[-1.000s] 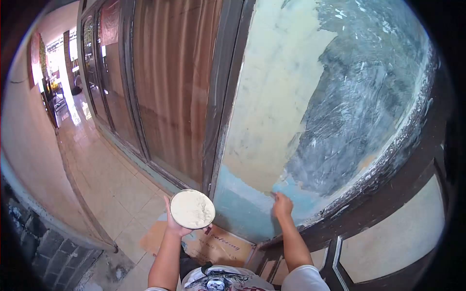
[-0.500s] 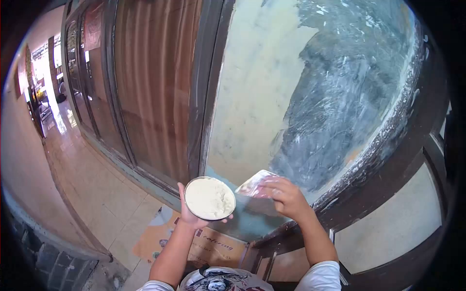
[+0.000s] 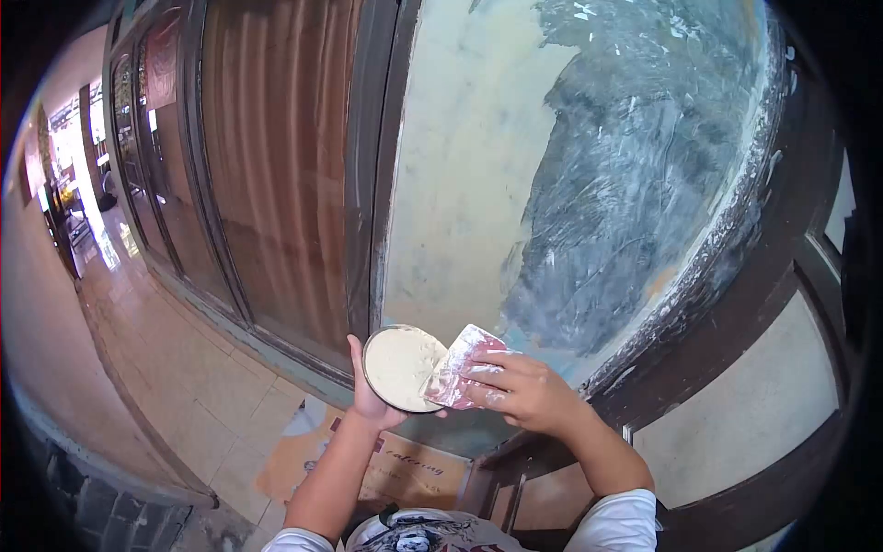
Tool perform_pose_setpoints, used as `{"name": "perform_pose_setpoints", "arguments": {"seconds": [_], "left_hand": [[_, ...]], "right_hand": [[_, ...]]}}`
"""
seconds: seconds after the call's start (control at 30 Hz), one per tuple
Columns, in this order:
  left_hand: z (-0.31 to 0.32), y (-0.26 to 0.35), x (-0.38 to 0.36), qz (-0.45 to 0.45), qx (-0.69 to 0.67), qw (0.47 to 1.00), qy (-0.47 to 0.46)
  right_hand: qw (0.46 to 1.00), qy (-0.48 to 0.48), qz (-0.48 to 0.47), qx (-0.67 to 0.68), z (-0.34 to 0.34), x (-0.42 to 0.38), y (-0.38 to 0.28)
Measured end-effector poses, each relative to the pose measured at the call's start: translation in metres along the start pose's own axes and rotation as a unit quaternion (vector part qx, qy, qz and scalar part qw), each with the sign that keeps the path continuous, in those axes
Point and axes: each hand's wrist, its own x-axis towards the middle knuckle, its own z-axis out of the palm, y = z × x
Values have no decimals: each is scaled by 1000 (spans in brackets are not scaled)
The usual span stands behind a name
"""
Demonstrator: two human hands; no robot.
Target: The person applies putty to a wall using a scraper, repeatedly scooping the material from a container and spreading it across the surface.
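Observation:
My left hand (image 3: 375, 405) holds a round bowl (image 3: 368, 375) from below and the side, thumb up along its rim. Cream-white putty (image 3: 401, 366) fills the bowl. In my right hand (image 3: 515, 386) is a flat, reddish putty scraper (image 3: 463, 363), smeared with white, its edge at the right side of the bowl against the putty. White smears also mark the right fingers. Behind both hands stands a wall (image 3: 460, 184), part pale cream and part rough grey patch (image 3: 607, 202).
A dark-framed window (image 3: 276, 166) with a brown curtain is on the left. A dark wooden door frame with pale panels (image 3: 736, 405) stands at the right. Below lies a printed orange sheet (image 3: 395, 469) on the tiled floor (image 3: 175, 368), which runs along a passage.
The scraper in my right hand has moved left and down onto the putty at the bowl's edge, and has turned more upright. The bowl has shifted slightly right. The view has shifted a little.

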Motion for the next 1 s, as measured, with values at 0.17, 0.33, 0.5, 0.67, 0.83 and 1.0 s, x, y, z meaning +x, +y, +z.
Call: {"name": "perform_pose_setpoints", "arguments": {"seconds": [0.17, 0.33, 0.5, 0.67, 0.83, 1.0], "left_hand": [[5, -2, 1, 6, 38, 999, 33], [3, -3, 1, -5, 47, 998, 32], [4, -5, 2, -7, 56, 997, 51], [12, -8, 1, 1, 50, 996, 72], [7, -12, 0, -13, 65, 995, 79], [-5, -13, -2, -21, 49, 999, 7]], "right_hand": [[1000, 18, -6, 7, 7, -2, 1], [1000, 25, -8, 13, 12, -2, 1], [999, 32, 0, 6, 18, -2, 0], [999, 47, 7, 21, 17, -1, -2], [997, 68, 32, 25, 22, -3, -2], [988, 128, 92, 2, 30, -8, 3]]}}
